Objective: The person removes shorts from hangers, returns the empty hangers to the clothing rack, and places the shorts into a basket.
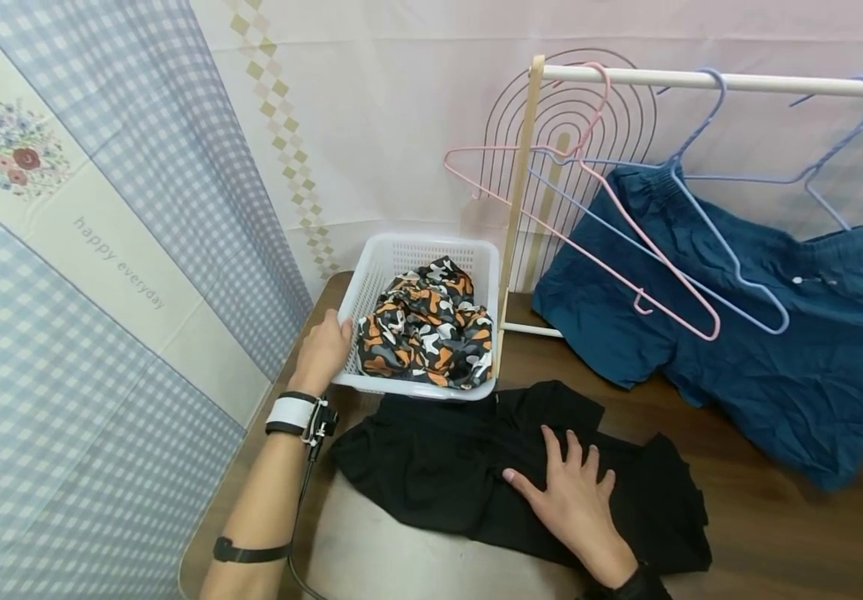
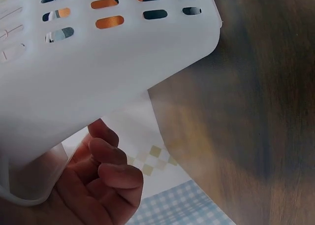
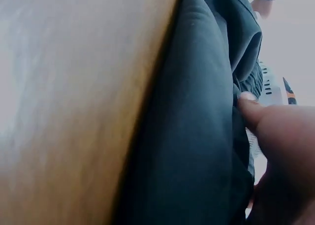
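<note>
A white plastic basket point(image 1: 416, 388) with slotted sides holds a crumpled camouflage garment point(image 1: 431, 321) in orange, black, grey and white. My left hand point(image 1: 321, 354) grips the basket's left rim; in the left wrist view its curled fingers point(image 2: 120, 178) show at the basket wall point(image 2: 113, 62). In front of the basket, a black garment point(image 1: 439, 479) lies spread on the table, wrinkled. On top of it rests my right hand point(image 1: 574, 496), fingers spread. The right wrist view has the thumb point(image 3: 251, 104) against the dark cloth point(image 3: 197, 126).
On the right stands a clothes rack point(image 1: 641, 78) with a pink hanger point(image 1: 656, 296) and blue hangers point(image 1: 746, 171). Blue shorts point(image 1: 754, 350) hang there, their lower part close over the wooden table point(image 1: 776, 542). A checked curtain point(image 1: 139, 433) borders the table's left edge.
</note>
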The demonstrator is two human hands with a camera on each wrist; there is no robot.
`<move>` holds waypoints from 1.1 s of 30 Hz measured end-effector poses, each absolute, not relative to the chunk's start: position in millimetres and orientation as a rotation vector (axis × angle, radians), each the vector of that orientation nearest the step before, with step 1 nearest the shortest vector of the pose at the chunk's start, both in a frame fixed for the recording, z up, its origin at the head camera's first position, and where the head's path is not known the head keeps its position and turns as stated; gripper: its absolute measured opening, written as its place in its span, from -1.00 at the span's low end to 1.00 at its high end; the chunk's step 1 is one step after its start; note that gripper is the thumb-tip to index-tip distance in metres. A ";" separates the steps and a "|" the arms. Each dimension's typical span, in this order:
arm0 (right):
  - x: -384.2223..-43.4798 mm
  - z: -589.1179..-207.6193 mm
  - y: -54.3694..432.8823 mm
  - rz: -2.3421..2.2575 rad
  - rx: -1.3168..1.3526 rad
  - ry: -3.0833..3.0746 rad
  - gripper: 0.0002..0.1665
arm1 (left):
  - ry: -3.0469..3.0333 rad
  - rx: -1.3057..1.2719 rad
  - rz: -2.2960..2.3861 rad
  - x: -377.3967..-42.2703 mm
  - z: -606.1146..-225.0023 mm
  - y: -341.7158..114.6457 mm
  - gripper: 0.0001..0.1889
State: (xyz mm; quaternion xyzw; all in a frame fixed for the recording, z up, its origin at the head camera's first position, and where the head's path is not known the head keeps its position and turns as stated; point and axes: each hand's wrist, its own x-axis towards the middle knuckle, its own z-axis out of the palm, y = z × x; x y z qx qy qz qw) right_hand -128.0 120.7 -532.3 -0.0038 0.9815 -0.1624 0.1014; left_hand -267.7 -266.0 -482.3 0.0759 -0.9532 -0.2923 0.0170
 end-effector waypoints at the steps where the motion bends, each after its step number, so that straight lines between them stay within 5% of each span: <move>1: -128.2 -532.1 119.3 -0.502 0.003 2.883 0.32 | -2.965 0.235 -0.903 -267.4 -482.7 -266.1 -0.58; 16: -142.9 -534.8 62.3 -0.470 0.072 2.838 0.68 | -2.949 0.264 -0.848 -265.8 -480.0 -264.2 -0.56; 33: -142.8 -523.2 67.3 -0.485 -0.085 2.956 0.06 | -2.981 0.292 -0.824 -267.1 -479.6 -264.1 -0.53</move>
